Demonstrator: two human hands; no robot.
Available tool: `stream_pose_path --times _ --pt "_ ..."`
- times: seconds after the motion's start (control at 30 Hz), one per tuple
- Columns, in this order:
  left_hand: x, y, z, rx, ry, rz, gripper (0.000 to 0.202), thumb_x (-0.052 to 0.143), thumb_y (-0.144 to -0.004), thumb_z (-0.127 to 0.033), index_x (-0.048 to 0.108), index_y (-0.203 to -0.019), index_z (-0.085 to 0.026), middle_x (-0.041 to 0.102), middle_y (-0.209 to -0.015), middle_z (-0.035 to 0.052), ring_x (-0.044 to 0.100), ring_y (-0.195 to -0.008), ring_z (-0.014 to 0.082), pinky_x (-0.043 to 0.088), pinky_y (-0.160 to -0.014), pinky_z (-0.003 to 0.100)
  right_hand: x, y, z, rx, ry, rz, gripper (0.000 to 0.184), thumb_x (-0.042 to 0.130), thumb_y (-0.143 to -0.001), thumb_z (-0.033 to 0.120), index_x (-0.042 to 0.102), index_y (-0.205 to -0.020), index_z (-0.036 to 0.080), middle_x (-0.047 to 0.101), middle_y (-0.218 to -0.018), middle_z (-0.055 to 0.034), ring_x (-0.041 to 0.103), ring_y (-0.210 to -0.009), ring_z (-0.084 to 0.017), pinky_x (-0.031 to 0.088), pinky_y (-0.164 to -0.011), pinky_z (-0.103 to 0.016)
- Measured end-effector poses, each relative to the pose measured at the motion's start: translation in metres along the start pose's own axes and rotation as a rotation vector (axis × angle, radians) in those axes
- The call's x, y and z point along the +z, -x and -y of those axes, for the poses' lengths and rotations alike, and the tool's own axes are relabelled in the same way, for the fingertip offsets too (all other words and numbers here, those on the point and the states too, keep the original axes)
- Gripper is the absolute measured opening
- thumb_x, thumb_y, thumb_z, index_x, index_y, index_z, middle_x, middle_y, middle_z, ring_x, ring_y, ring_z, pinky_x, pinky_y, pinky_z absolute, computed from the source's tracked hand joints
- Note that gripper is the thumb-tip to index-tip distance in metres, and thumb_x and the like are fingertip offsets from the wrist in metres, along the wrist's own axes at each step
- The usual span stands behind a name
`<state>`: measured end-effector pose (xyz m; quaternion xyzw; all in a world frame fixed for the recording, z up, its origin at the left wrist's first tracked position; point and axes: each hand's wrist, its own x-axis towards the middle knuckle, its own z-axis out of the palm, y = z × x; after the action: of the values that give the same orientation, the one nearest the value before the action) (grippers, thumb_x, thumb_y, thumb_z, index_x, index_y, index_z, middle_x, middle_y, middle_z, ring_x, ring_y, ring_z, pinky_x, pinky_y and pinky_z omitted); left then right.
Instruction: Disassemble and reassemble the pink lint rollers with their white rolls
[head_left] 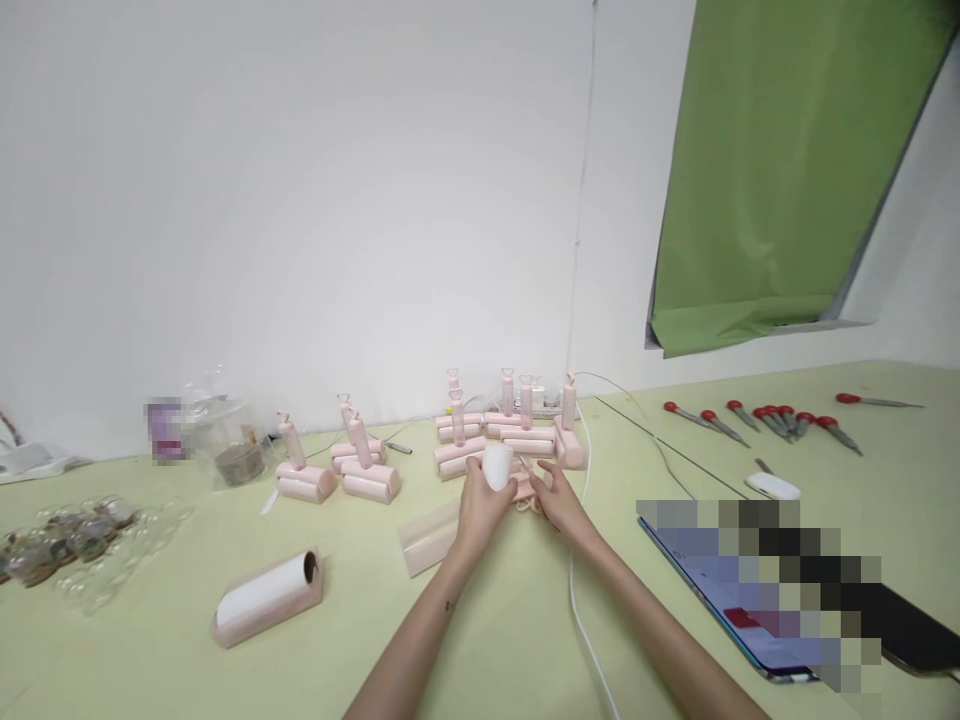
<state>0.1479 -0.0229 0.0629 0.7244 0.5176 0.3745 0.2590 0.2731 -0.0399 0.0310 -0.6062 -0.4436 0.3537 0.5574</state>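
Note:
My left hand [484, 505] is closed around a white paper roll [496, 467], its end tipped up. Beside it, my right hand [561, 503] has bent fingers at a small pile of pink lint roller handles [527, 503], and its thumb and fingers seem to pinch one; the hand partly hides it. Under my left wrist lies an open pink case half [427, 540]. Left of that, another white roll [262, 595] rests in a pink case. Behind my hands stand several pink lint rollers [459, 455] with upright handles.
More pink lint rollers [367, 480] stand to the left, near a clear plastic tub [232, 450] and clear domed pieces [90, 535]. A white cable [581, 610] crosses the table. Red-handled tools [784, 418], a white case [772, 486] and a phone [712, 590] lie right.

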Motion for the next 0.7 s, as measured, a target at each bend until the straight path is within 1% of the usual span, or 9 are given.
stream_pose_path --times 0.07,0.13,0.17,0.23,0.3,0.37,0.47,0.57,0.7 --pt "-0.021 0.006 0.002 0.009 -0.027 -0.026 0.04 0.055 -0.071 -0.042 0.039 -0.097 -0.017 0.061 -0.091 0.0088 0.06 -0.081 0.0228 0.041 -0.059 0.026 -0.002 0.003 0.005 -0.033 0.033 0.014 0.045 0.045 -0.077 0.042 0.039 -0.109 0.01 0.033 -0.037 0.013 0.028 -0.026 -0.007 0.019 -0.029 -0.016" --pt "-0.047 0.015 0.008 0.041 -0.115 -0.05 0.049 0.052 -0.07 -0.052 0.038 -0.105 -0.02 0.062 -0.089 0.0065 0.06 -0.079 0.0241 0.04 -0.057 0.027 0.001 0.012 0.015 -0.073 0.04 0.07 0.036 0.045 -0.077 0.046 0.047 -0.095 0.015 0.034 -0.037 0.0118 0.029 -0.026 -0.007 0.02 -0.029 -0.017" --pt "-0.06 0.02 0.014 0.062 -0.19 -0.063 0.049 0.049 -0.071 -0.054 0.038 -0.107 -0.021 0.063 -0.088 0.0053 0.061 -0.078 0.0242 0.039 -0.056 0.026 0.005 0.019 0.02 -0.096 0.031 0.117 0.034 0.045 -0.077 0.048 0.048 -0.09 0.016 0.037 -0.039 0.0108 0.03 -0.026 -0.007 0.022 -0.029 -0.017" --pt "-0.083 0.033 0.029 0.093 -0.36 -0.088 0.044 0.045 -0.075 -0.052 0.041 -0.108 -0.024 0.064 -0.088 0.0036 0.062 -0.076 0.0238 0.037 -0.054 0.025 0.016 0.034 0.029 -0.146 0.012 0.25 0.034 0.041 -0.079 0.051 0.05 -0.085 0.018 0.041 -0.045 0.009 0.034 -0.027 -0.007 0.025 -0.029 -0.018" --pt "-0.098 0.046 0.047 0.109 -0.483 -0.122 0.038 0.046 -0.076 -0.048 0.045 -0.107 -0.025 0.064 -0.093 0.0029 0.062 -0.079 0.0232 0.037 -0.053 0.025 0.027 0.051 0.034 -0.207 0.048 0.38 0.035 0.035 -0.083 0.05 0.052 -0.084 0.019 0.042 -0.049 0.0078 0.036 -0.029 -0.007 0.027 -0.032 -0.019" --pt "-0.105 0.057 0.065 0.127 -0.523 -0.151 0.037 0.047 -0.076 -0.045 0.046 -0.107 -0.025 0.063 -0.099 0.0021 0.061 -0.084 0.022 0.039 -0.056 0.024 0.037 0.065 0.035 -0.294 0.162 0.441 0.035 0.033 -0.085 0.046 0.055 -0.081 0.019 0.045 -0.053 0.0052 0.041 -0.038 -0.009 0.031 -0.039 -0.021" --pt "-0.104 0.066 0.081 0.133 -0.51 -0.169 0.036 0.048 -0.076 -0.044 0.048 -0.106 -0.025 0.063 -0.1 0.0014 0.061 -0.087 0.0204 0.042 -0.061 0.025 0.045 0.077 0.032 -0.384 0.356 0.438 0.033 0.035 -0.086 0.041 0.058 -0.077 0.02 0.054 -0.064 0.0009 0.046 -0.054 -0.012 0.033 -0.05 -0.023" --pt "-0.101 0.069 0.084 0.148 -0.503 -0.174 0.036 0.047 -0.076 -0.045 0.048 -0.107 -0.025 0.063 -0.101 0.0016 0.06 -0.088 0.02 0.043 -0.062 0.025 0.047 0.08 0.03 -0.384 0.415 0.451 0.034 0.032 -0.088 0.039 0.058 -0.078 0.02 0.057 -0.067 -0.0003 0.047 -0.058 -0.014 0.032 -0.052 -0.024" --pt "-0.1 0.069 0.082 0.169 -0.516 -0.188 0.036 0.049 -0.076 -0.044 0.05 -0.106 -0.024 0.063 -0.101 0.0021 0.061 -0.087 0.02 0.043 -0.06 0.024 0.046 0.078 0.031 -0.379 0.38 0.451 0.036 0.031 -0.087 0.042 0.059 -0.079 0.02 0.057 -0.068 -0.0009 0.047 -0.058 -0.015 0.031 -0.051 -0.024"
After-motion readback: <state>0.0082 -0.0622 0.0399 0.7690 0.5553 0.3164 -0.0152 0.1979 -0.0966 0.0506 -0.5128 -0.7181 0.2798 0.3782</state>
